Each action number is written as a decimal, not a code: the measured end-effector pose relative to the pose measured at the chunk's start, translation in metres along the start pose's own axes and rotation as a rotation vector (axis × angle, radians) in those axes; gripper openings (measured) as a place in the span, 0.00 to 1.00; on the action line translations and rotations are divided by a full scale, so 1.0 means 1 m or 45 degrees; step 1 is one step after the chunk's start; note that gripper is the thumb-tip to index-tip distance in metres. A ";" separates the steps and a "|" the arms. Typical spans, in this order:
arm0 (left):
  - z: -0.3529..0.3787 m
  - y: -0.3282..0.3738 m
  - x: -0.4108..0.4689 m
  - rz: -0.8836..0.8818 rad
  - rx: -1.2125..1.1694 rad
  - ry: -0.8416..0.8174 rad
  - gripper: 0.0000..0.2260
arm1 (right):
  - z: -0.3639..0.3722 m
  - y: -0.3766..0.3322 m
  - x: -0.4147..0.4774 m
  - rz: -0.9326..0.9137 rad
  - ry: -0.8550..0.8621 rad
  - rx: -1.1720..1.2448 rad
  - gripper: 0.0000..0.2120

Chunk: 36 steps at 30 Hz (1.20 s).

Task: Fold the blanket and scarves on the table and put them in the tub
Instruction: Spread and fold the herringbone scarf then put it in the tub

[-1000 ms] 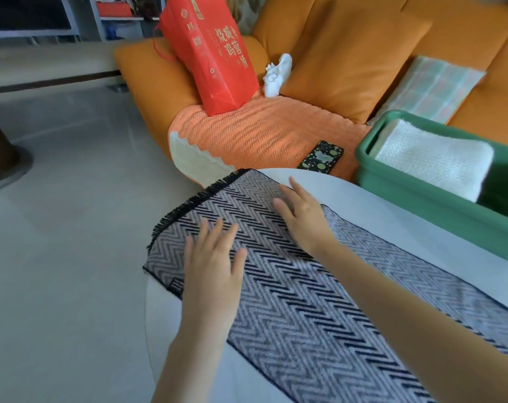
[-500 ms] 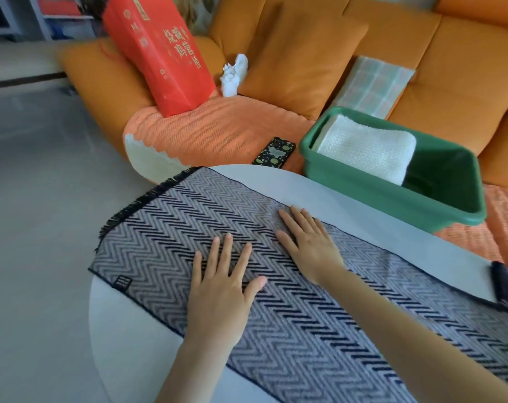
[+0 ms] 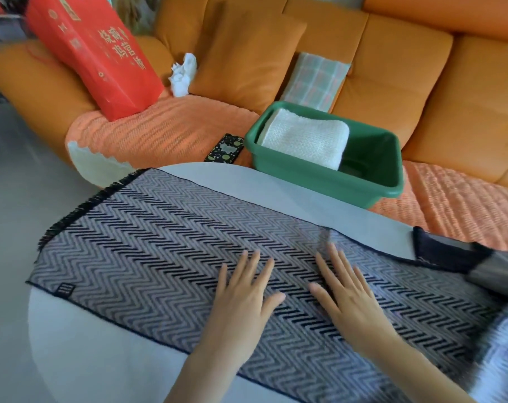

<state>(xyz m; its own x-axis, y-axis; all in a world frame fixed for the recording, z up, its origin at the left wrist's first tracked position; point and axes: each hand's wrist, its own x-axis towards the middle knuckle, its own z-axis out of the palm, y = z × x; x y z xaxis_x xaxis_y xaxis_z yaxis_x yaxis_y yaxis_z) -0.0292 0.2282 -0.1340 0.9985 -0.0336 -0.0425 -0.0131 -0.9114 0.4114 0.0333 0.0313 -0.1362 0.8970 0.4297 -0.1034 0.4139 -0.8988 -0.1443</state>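
Both palms flat on scarf (image 3: 148, 251)

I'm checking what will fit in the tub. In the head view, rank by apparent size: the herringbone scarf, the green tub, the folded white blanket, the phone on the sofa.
1. Herringbone scarf, though it lies nearest the camera.
2. Green tub.
3. Folded white blanket.
4. Phone.

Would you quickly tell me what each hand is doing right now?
Left hand: open, palm flat on the zigzag scarf, holding nothing.
Right hand: open, fingers spread flat on the same scarf, holding nothing.
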 end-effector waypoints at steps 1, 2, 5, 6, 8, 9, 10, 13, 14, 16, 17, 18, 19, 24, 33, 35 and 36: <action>0.006 0.010 -0.003 0.093 0.034 -0.041 0.36 | 0.001 0.008 -0.017 0.031 -0.020 -0.018 0.44; 0.014 0.016 -0.004 0.144 0.070 -0.067 0.38 | 0.002 0.014 -0.030 0.065 -0.009 -0.019 0.43; 0.032 0.016 -0.004 0.206 0.282 0.019 0.32 | 0.005 0.022 -0.045 0.138 0.089 0.023 0.43; 0.031 0.017 -0.005 0.196 0.302 0.045 0.30 | 0.008 0.023 -0.043 0.149 0.123 0.035 0.44; 0.031 0.018 -0.006 0.170 0.315 0.059 0.30 | 0.011 0.023 -0.038 0.156 0.170 0.046 0.46; 0.034 0.015 -0.007 0.198 0.313 0.104 0.32 | 0.011 0.022 -0.037 0.151 0.179 0.060 0.45; 0.036 0.014 -0.008 0.196 0.290 0.102 0.33 | 0.010 0.020 -0.039 0.146 0.175 0.102 0.43; 0.032 0.012 -0.008 0.193 0.287 0.127 0.38 | -0.004 0.022 -0.060 0.099 0.156 0.403 0.30; 0.032 0.011 -0.009 0.181 0.294 0.098 0.39 | -0.009 0.026 -0.071 0.088 0.198 0.480 0.26; 0.029 0.011 -0.011 0.168 0.308 0.047 0.38 | -0.016 0.045 -0.103 0.129 0.384 0.528 0.21; 0.029 0.010 -0.012 0.156 0.317 0.024 0.37 | -0.017 0.059 -0.121 0.171 0.490 0.523 0.18; 0.028 0.011 -0.012 0.135 0.323 0.007 0.35 | -0.017 0.075 -0.140 0.222 0.569 0.493 0.16; 0.026 0.012 -0.012 0.101 0.316 -0.012 0.32 | -0.016 0.090 -0.158 0.280 0.608 0.448 0.16; 0.030 0.066 -0.023 0.152 0.133 -0.005 0.24 | -0.004 0.147 -0.208 0.403 0.461 0.243 0.14; 0.079 0.191 -0.069 0.637 -0.041 0.037 0.19 | -0.005 0.142 -0.212 0.327 0.806 0.072 0.01; 0.081 0.191 -0.067 0.607 -0.061 0.116 0.13 | -0.018 0.139 -0.224 0.266 0.961 0.006 0.03; 0.079 0.189 -0.066 0.591 -0.099 0.155 0.10 | -0.024 0.138 -0.232 0.217 1.014 -0.024 0.04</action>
<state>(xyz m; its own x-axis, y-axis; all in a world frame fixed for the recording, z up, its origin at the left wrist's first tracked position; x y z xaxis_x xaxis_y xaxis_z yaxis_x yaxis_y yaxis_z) -0.1016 0.0257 -0.1256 0.8873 -0.3767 0.2662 -0.4590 -0.7780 0.4290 -0.1141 -0.1949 -0.1088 0.7862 0.1026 0.6094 0.2579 -0.9506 -0.1726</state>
